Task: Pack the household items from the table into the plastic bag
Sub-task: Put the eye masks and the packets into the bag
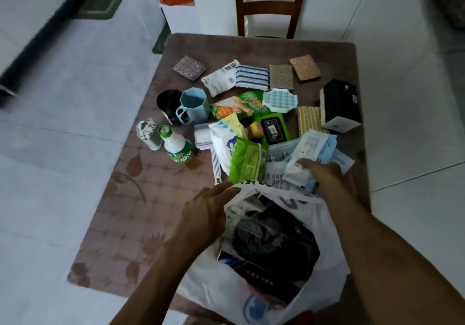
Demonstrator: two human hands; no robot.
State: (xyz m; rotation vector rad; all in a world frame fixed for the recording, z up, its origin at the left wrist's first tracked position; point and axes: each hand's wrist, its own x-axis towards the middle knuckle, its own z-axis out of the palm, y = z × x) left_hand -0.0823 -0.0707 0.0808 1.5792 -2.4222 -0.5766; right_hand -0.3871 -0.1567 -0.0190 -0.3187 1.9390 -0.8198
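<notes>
A white plastic bag (324, 226) lies open at the table's near edge with dark packets inside. My left hand (206, 211) rests at the bag's left rim with fingers extended toward its mouth. My right hand (324, 176) grips a white and blue soft packet (312, 148) just beyond the bag's far rim. A green wipes pack (247, 163) lies between the two hands, touching the bag's rim. More packets, sponges and cloths are heaped behind it.
On the brown patterned table (141, 199): a green-capped bottle (177, 146), a blue mug (193, 105), a black cup (167, 103), a cotton-swab holder (148, 131), a black box (339, 105), several scouring pads. A wooden chair (269, 5) stands behind.
</notes>
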